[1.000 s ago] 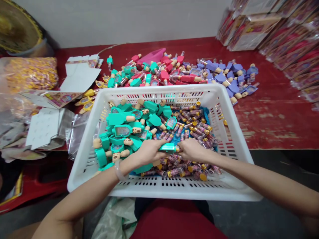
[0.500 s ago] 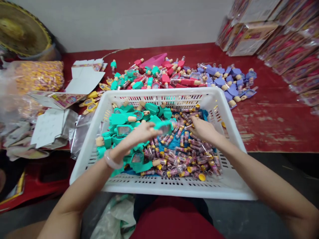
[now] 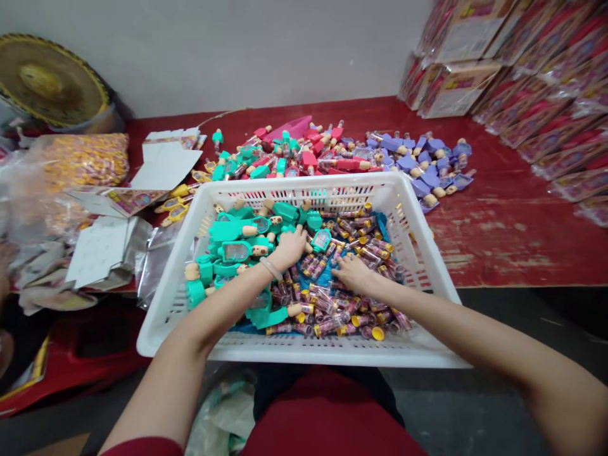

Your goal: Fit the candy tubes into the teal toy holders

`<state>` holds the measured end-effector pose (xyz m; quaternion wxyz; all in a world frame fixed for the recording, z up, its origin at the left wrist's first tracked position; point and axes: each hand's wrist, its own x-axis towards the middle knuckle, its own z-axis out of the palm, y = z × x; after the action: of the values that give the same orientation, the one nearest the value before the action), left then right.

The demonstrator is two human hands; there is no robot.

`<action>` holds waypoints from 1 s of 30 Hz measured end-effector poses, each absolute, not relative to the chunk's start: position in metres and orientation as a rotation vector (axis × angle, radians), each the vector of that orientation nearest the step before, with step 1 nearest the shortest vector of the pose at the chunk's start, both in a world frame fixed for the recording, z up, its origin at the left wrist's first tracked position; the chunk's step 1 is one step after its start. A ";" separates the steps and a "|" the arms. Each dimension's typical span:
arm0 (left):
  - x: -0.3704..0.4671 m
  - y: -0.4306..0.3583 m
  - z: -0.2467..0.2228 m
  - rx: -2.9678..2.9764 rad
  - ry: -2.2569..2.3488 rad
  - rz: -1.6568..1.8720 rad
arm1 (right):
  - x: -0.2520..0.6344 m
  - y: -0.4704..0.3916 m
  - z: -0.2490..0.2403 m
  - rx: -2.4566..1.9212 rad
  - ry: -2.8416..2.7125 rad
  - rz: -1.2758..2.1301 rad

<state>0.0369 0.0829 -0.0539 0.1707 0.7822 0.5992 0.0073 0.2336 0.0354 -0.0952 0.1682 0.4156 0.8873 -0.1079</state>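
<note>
A white slotted plastic basket [image 3: 304, 356] holds green plastic pieces [image 3: 236, 251] with clear windows and beige knobs on its left side. Small clear tubes [image 3: 327, 304] with yellow caps and printed labels fill the right side, on a blue sheet [image 3: 324, 276]. My left hand [image 3: 289, 247] reaches in among the green pieces with its fingers apart, touching those beneath. Just right of it lies one green piece [image 3: 322, 239] with its window up. My right hand [image 3: 354, 272] rests on the tubes, fingers spread. Its fingertips are partly lost among the tubes.
Behind the basket, the red table [image 3: 503, 247] bears heaps of red and purple pieces [image 3: 430, 158]. Wrapped packs [image 3: 460, 88] are stacked at the right. Flattened cards [image 3: 107, 250] and a bag of yellow items [image 3: 88, 158] lie at the left, near a straw hat [image 3: 42, 82].
My left hand has let go of a green piece, which lies at its right, and has moved slightly to the left. My right hand has come down and inward over the tubes.
</note>
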 end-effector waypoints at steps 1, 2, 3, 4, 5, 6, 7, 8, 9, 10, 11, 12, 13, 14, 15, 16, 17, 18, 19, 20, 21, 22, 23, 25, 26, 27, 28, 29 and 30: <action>0.035 0.083 -0.055 2.214 1.720 0.029 | 0.231 0.035 -0.094 1.172 2.557 -0.301; 0.033 0.084 -0.053 2.201 1.739 0.045 | 0.229 0.037 -0.091 1.169 2.585 -0.300; 0.030 0.084 -0.050 2.184 1.759 0.071 | 0.227 0.040 -0.086 1.170 2.607 -0.295; 0.026 0.083 -0.044 2.164 1.780 0.103 | 0.225 0.043 -0.080 1.189 2.633 -0.309; 0.022 0.082 -0.036 2.151 1.800 0.129 | 0.223 0.046 -0.073 1.235 2.666 -0.354; 0.019 0.079 -0.028 2.115 1.801 0.184 | 0.221 0.048 -0.065 1.307 2.706 -0.436; 0.014 0.075 -0.019 2.032 1.760 0.279 | 0.220 0.049 -0.056 1.395 2.748 -0.547; 0.011 0.070 -0.011 1.896 1.670 0.405 | 0.218 0.049 -0.049 1.486 2.789 -0.678; 0.007 0.064 -0.003 1.715 1.535 0.542 | 0.217 0.048 -0.042 1.568 2.825 -0.806; 0.004 0.058 0.003 1.509 1.380 0.670 | 0.217 0.046 -0.037 1.627 2.853 -0.905; 0.002 0.051 0.007 1.304 1.234 0.775 | 0.216 0.044 -0.034 1.655 2.876 -0.947; 0.001 0.046 0.010 1.135 1.123 0.844 | 0.216 0.042 -0.032 1.664 2.898 -0.947; 0.000 0.041 0.011 1.027 1.064 0.877 | 0.216 0.040 -0.032 1.668 2.912 -0.919; 0.000 0.037 0.012 0.960 1.040 0.897 | 0.216 0.038 -0.032 1.672 2.915 -0.875; -0.001 0.035 0.012 0.927 1.037 0.902 | 0.216 0.038 -0.033 1.675 2.907 -0.824; -0.002 0.034 0.013 0.919 1.047 0.892 | 0.216 0.037 -0.034 1.681 2.892 -0.771; -0.004 0.033 0.013 0.931 1.067 0.867 | 0.217 0.037 -0.035 1.690 2.874 -0.714; -0.006 0.033 0.014 0.954 1.092 0.820 | 0.218 0.037 -0.036 1.700 2.855 -0.648; -0.009 0.033 0.016 0.981 1.115 0.744 | 0.219 0.038 -0.036 1.701 2.842 -0.573; -0.011 0.033 0.017 1.012 1.130 0.643 | 0.220 0.037 -0.036 1.687 2.838 -0.489; -0.014 0.033 0.017 1.058 1.139 0.531 | 0.221 0.037 -0.036 1.664 2.841 -0.408; -0.015 0.032 0.018 1.126 1.142 0.424 | 0.221 0.036 -0.035 1.636 2.848 -0.334; -0.016 0.031 0.017 1.217 1.145 0.335 | 0.221 0.036 -0.034 1.598 2.858 -0.276; -0.015 0.029 0.015 1.429 1.167 0.239 | 0.221 0.034 -0.031 1.519 2.875 -0.196; -0.013 0.027 0.014 1.522 1.186 0.216 | 0.220 0.033 -0.029 1.492 2.878 -0.165; -0.011 0.026 0.014 1.591 1.201 0.197 | 0.220 0.032 -0.028 1.471 2.881 -0.138; -0.009 0.024 0.014 1.635 1.208 0.177 | 0.220 0.032 -0.027 1.456 2.885 -0.114; -0.006 0.022 0.014 1.659 1.205 0.153 | 0.220 0.031 -0.027 1.441 2.892 -0.096; -0.004 0.021 0.015 1.666 1.195 0.133 | 0.220 0.029 -0.027 1.422 2.902 -0.083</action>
<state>-0.0043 0.0206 0.0155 0.5170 0.6941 0.4978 0.0553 0.2205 0.0294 -0.0266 -0.0457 0.4394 0.8967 -0.0258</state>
